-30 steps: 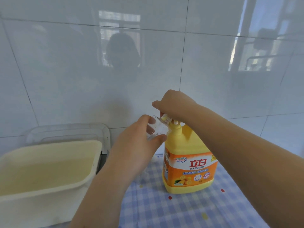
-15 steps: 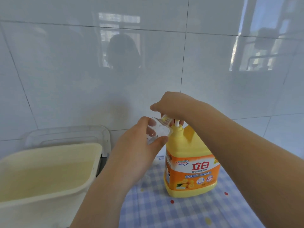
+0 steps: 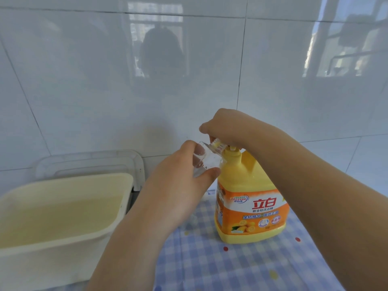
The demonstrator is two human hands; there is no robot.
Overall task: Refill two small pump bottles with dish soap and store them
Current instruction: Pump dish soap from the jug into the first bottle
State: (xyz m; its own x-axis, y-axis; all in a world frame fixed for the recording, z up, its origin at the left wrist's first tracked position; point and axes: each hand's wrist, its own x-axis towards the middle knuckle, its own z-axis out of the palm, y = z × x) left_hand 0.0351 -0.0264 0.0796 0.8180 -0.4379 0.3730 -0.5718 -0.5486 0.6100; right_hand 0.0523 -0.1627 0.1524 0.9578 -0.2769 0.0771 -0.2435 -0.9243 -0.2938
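Observation:
A big yellow dish soap jug [image 3: 249, 208] with an orange label stands upright on the blue checked cloth [image 3: 220, 265]. My right hand [image 3: 226, 128] sits on top of its pump head, fingers curled over it; the pump is mostly hidden under the hand. My left hand [image 3: 178, 185] grips a small clear bottle [image 3: 206, 159], tilted with its open neck up against the jug's pump spout. Any second small bottle is out of sight.
A cream plastic tub [image 3: 63, 217] stands at the left, touching the cloth's edge. A clear plastic lid or tray [image 3: 90, 162] leans behind it against the white tiled wall [image 3: 189, 70]. Checked cloth lies bare at the front right.
The view has shifted slightly. My right hand has gone down a little on the pump head. My left hand keeps the clear bottle at the spout.

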